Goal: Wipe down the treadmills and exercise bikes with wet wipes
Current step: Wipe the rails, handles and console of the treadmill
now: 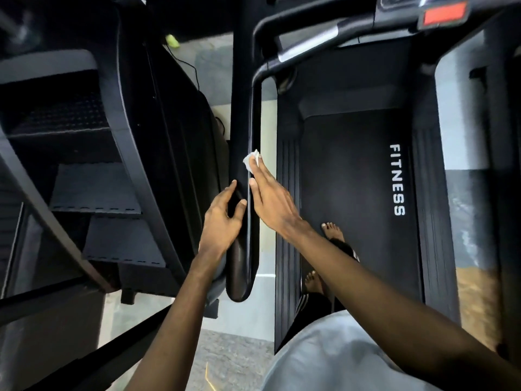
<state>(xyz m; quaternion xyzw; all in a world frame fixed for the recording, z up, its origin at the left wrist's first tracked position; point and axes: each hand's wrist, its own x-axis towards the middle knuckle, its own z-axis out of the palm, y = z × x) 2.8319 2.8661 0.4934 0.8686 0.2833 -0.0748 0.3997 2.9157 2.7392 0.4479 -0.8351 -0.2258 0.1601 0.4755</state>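
I stand on a black treadmill belt (358, 193) marked FITNESS. Its left handrail (244, 114), a long black padded bar, runs from the console down toward me. My right hand (270, 198) presses a small white wet wipe (249, 160) against the rail's right side with straight fingers. My left hand (222, 221) grips the rail just below, thumb on top and fingers wrapped over its left side. The rail's rounded end (238, 286) shows below my left wrist.
A second black machine with stepped treads (95, 190) stands close on the left. Pale floor (265, 122) shows in the narrow gap between the machines. The treadmill console with a red button (444, 12) is at the top right. My bare feet (332, 230) are on the belt.
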